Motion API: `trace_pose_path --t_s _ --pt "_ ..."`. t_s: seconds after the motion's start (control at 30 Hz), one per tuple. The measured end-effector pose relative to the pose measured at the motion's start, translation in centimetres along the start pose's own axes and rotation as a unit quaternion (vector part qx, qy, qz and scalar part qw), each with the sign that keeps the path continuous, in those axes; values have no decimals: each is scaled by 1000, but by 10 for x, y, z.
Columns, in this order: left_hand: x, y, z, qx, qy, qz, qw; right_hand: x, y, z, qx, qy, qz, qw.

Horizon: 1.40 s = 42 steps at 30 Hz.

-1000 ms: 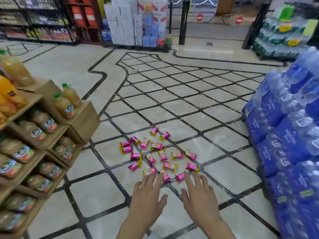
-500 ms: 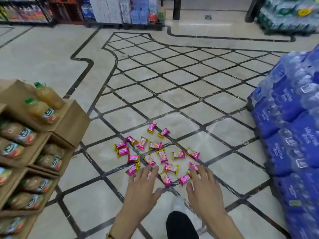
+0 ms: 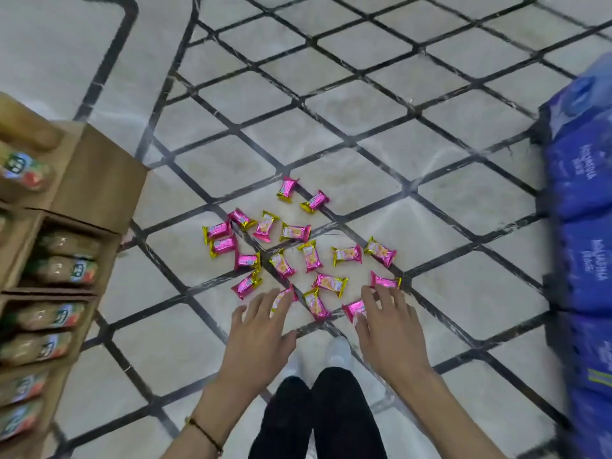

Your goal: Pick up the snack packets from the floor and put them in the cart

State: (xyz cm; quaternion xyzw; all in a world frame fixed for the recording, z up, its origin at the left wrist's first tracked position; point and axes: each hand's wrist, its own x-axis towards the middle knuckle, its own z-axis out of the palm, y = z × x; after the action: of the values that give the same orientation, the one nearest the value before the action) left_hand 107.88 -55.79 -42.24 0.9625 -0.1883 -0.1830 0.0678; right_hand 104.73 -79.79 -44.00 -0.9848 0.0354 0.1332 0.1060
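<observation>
Snack packets lie scattered on the floor, centre frame. Left hand and right hand reach in from below, fingers spread and empty over the nearest packets, probably to gather several. Cart not in view.

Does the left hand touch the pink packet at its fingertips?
Cannot tell. In the head view the left hand overlaps the pink packet, but from above neither contact nor a gap shows plainly.
</observation>
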Motion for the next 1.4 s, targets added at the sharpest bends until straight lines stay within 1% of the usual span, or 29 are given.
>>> trace_pose_path --t_s 0.1,0.2,0.33,0.43,0.53,0.63,0.73,0.83,0.97,1.03,1.1,1.17,1.27,1.4 --pt "39 -18 47 14 -18 18 1000 35 22 52 14 -39 -26 999" --pt "77 -44 111 31 -43 39 998 65 42 122 13 -71 -39 997" --pt "123 -83 224 58 -64 74 994 100 72 238 -5 -101 -35 994" --pt "151 -118 318 77 -80 94 989 111 82 332 -17 -131 -58 990" --pt "178 -142 404 71 -106 84 988 120 92 419 -34 -152 -77 985" --pt "203 -162 482 70 -134 67 986 137 111 492 -47 -172 -50 983" --pt "229 -180 546 77 -129 54 987 155 139 553 -72 -147 -15 986" --pt "252 -198 592 98 -114 42 988 173 168 602 -109 -139 -28 984" --pt "270 -216 628 131 -115 36 984 189 189 636 -194 -192 -50 961" --pt "273 -220 637 137 -119 23 983 195 193 645 -222 -199 -59 953" --pt "273 -223 642 136 -119 6 983 198 196 649 -228 -187 -68 953" --pt "270 -226 647 145 -117 7 982 198 196 651 -221 -164 -70 959" --pt "263 -223 643 141 -111 13 984 193 190 645 -184 -153 -45 970" --pt "248 -200 610 75 -93 2 993 175 163 607 -114 -122 -25 986"
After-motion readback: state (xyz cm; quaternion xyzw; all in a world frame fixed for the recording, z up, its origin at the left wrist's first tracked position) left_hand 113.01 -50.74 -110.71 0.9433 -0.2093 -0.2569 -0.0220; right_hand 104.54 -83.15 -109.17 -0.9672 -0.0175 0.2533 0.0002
